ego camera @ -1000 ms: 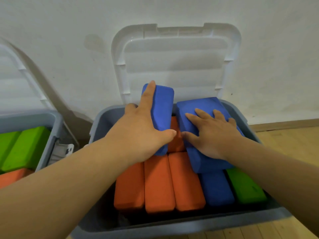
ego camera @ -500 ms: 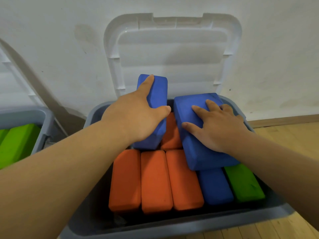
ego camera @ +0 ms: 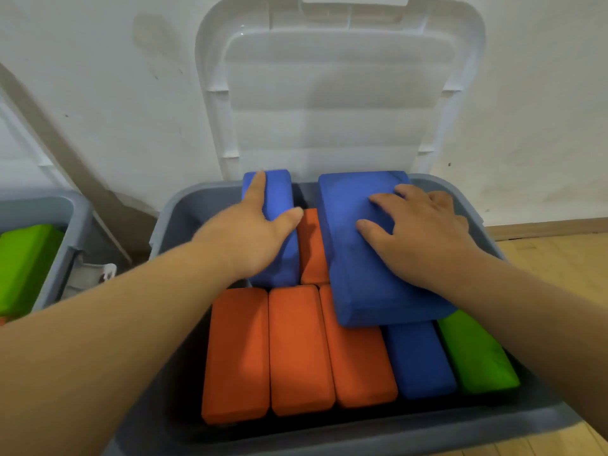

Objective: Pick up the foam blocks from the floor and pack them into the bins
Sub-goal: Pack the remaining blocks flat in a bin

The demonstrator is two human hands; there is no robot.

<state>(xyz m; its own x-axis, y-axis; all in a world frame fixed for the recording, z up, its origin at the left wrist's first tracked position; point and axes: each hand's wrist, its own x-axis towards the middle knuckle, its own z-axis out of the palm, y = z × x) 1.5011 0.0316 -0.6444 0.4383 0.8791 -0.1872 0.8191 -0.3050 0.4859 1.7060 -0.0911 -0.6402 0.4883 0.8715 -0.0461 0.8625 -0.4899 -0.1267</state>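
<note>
Left hand [ego camera: 250, 240] grips narrow blue block [ego camera: 280, 192]; right hand [ego camera: 424, 240] lies flat on wide blue block [ego camera: 362, 284].

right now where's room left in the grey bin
Back left corner of the bin, between its wall and the narrow blue block the left hand grips. The front row is packed tight; the right hand rests on a flat blue block above it.

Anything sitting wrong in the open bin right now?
The wide blue block under the flat right hand lies skewed on top of the packed blocks, not slotted in. The narrow blue block that the left hand grips sticks up at the back.
</note>
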